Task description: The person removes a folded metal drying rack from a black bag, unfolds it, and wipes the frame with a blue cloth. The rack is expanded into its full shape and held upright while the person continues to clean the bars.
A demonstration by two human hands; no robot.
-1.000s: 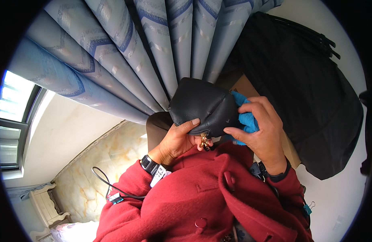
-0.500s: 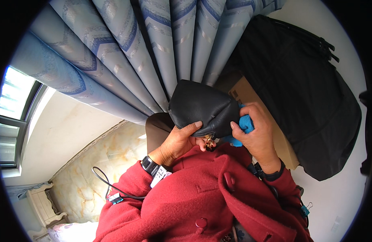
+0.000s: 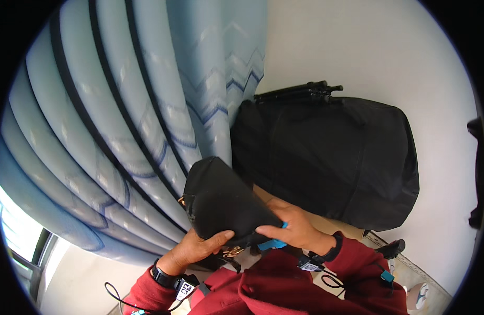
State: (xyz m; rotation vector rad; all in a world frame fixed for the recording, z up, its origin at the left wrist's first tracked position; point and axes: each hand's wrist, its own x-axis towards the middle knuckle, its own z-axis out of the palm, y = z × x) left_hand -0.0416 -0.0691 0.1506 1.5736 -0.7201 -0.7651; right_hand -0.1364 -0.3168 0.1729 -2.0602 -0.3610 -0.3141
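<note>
A small black leather bag (image 3: 226,202) with gold-coloured metal fittings is held up in front of me, tilted. My left hand (image 3: 200,249) grips its lower left edge, thumb on the near face and the other fingers mostly hidden behind. A gold metal clasp or ring (image 3: 232,252) hangs at the lower edge beside that thumb. At the bag's right end, my right hand (image 3: 297,228) is closed on a blue cloth (image 3: 274,243), its thumb pressing against the leather. Only small bits of the cloth show beneath the hand; its fingertips are partly hidden.
Blue patterned curtains (image 3: 147,131) hang at the left and far side. Beyond the bag, a large black covered bundle (image 3: 331,163) stands by the white wall (image 3: 357,47), with a cardboard box (image 3: 336,227) at its near side. A window (image 3: 21,236) is at lower left.
My view has swung to the right, and the bag sits lower in it and has been turned. My right hand has come round against the bag's right end, covering most of the blue cloth.
</note>
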